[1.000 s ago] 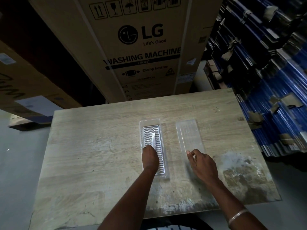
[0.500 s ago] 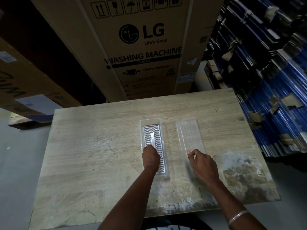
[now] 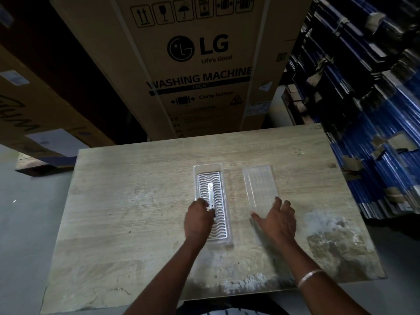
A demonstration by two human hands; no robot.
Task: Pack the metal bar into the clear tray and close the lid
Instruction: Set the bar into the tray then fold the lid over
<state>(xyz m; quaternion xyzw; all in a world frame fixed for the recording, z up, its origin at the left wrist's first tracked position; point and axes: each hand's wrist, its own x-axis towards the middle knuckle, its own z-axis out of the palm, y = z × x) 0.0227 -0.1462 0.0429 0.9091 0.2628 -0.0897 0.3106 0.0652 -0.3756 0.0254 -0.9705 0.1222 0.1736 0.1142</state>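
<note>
A clear tray (image 3: pixel 223 241) with a wavy ribbed floor lies lengthwise at the table's middle. The thin metal bar (image 3: pixel 210 193) rests along the tray's centre line. My left hand (image 3: pixel 198 220) is curled over the tray's near half, fingertips pinching the bar's near end. The clear flat lid (image 3: pixel 260 185) lies parallel to the tray, a little to its right and apart from it. My right hand (image 3: pixel 278 220) hovers over the lid's near end with fingers spread, covering that end.
The wooden table (image 3: pixel 136 212) has a stained patch at its near right. A large LG washing machine carton (image 3: pixel 200 64) stands right behind the far edge. Stacked blue sheets (image 3: pixel 375 110) fill the right side, and another carton (image 3: pixel 34 110) lies at the left.
My right hand has gone from a pinch at the lid's edge to spread fingers over its near end. My left hand drew slightly nearer, baring more of the bar.
</note>
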